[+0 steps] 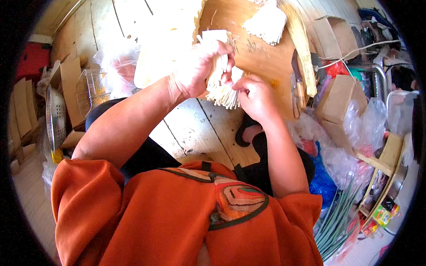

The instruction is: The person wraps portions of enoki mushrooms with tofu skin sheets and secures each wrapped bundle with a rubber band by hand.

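A bundle of thin white sticks or strands lies at the near edge of a wooden board. My left hand is closed around the upper part of this bundle, its fingers curled over the top. At the bundle's right side, my right hand has its thumb and forefinger pressed together near the strand ends; what they pinch is too small to make out. Another white bundle rests farther back on the board, with a straw whisk to its right.
Knife-like tools lie at the board's right edge. Cardboard boxes, plastic bags and green onions are on the right. A metal colander and wire basket stand at left. Plank flooring shows below the board.
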`<state>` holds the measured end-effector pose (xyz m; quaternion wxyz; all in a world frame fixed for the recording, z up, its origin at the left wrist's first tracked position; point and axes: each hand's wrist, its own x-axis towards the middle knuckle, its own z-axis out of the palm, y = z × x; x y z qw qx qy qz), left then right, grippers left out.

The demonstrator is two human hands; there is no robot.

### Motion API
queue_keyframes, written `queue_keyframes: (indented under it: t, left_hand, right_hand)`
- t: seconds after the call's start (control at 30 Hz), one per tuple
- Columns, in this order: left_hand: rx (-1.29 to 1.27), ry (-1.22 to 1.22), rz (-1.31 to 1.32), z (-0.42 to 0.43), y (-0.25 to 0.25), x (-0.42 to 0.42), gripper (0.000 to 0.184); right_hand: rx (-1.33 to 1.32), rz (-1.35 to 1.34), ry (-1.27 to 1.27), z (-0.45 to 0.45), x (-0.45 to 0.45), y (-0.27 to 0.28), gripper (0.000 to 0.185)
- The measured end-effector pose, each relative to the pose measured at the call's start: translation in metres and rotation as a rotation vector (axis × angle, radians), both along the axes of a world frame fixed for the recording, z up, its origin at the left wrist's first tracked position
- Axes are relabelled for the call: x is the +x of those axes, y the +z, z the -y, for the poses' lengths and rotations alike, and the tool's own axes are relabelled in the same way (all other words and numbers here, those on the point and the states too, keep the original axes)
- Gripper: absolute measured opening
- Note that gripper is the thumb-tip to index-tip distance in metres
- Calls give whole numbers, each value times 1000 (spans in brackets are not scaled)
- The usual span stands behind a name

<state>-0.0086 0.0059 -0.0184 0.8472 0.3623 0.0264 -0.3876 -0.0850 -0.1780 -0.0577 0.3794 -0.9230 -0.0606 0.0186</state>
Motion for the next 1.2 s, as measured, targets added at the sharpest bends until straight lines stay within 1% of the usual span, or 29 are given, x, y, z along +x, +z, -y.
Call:
queue_keyframes:
  t: [0.03, 0.07, 0.13, 0.17, 0.23, 0.27, 0.3, 0.37, 0.4, 0.5, 0.57, 0.6, 0.63, 0.7, 0.73, 0.77, 0.83, 0.87, 0.93, 0.97, 1.03, 1.07, 1.13, 1.17, 1.2]
  left_hand:
    - [-3, 6, 4, -1, -1, 0, 19]
    - [15, -82, 7, -1, -5, -1, 20]
    - [72, -227, 53, 1, -1, -6, 21]
    - [101, -311, 27, 1, 1, -9, 20]
    - [125, -418, 63, 6, 6, -16, 19]
    - [66, -510, 135, 8, 5, -16, 20]
    - [135, -549, 86, 7, 10, -20, 23]
    - [98, -651, 176, 7, -1, -19, 26]
    - [99, -652, 174, 8, 0, -18, 26]
    - [145, -612, 202, 9, 6, -17, 29]
    - [171, -500, 247, 13, 8, -19, 28]
    - [203, -529, 297, 15, 4, -16, 24]
    - [203, -530, 297, 14, 2, -15, 24]
    - [251, -617, 500, 12, 1, -14, 22]
    - [218, -623, 551, 13, -4, -14, 23]
    - [218, -623, 549, 13, -6, -17, 23]
    - [295, -517, 436, 15, -2, -26, 25]
    - [295, -517, 433, 15, -1, -26, 25]
    - [391, -527, 503, 15, 2, -26, 25]
    - [391, -527, 503, 15, 3, -25, 25]
    - [413, -469, 670, 15, 5, -25, 25]
    - [414, -470, 668, 14, 3, -25, 25]
    - [501, -435, 674, 14, -2, -27, 26]
    - [501, -433, 673, 14, -3, -27, 26]
    - [584, -443, 688, 15, -1, -29, 26]
  right_hand:
    - [-13, -23, 34, 1, -1, 7, 16]
    - [-17, -18, 39, 3, 0, 12, 16]
    - [338, -362, -214, 4, -1, 29, 20]
    - [507, -377, -238, 5, 0, 47, 28]
    - [934, -434, -200, 13, 2, 67, 31]
    - [944, -507, -162, 17, 2, 69, 33]
    - [948, -505, -165, 14, 1, 70, 33]
    - [897, -445, -61, 7, -2, 71, 29]
    - [866, -417, -54, 8, -2, 68, 26]
    - [811, -423, -107, 10, -2, 65, 24]
    - [806, -414, -121, 8, 0, 68, 23]
    - [799, -404, -140, 7, 1, 70, 23]
    - [800, -403, -141, 6, 1, 73, 23]
    - [775, -452, -214, 1, 2, 75, 20]
    - [775, -453, -215, -1, 1, 73, 20]
    - [769, -429, -226, -2, 1, 70, 19]
    - [762, -408, -238, -5, 0, 64, 18]
    - [757, -370, -252, -5, 0, 60, 16]
    - [752, -331, -267, -8, 1, 60, 15]
    - [738, -348, -294, -10, 2, 64, 14]
    - [724, -366, -321, -11, 3, 66, 14]
    - [713, -386, -341, -12, 4, 65, 14]
    - [700, -406, -361, -13, 4, 63, 15]
    - [766, -424, -378, -13, 4, 60, 14]
    - [831, -442, -395, -14, 3, 57, 14]
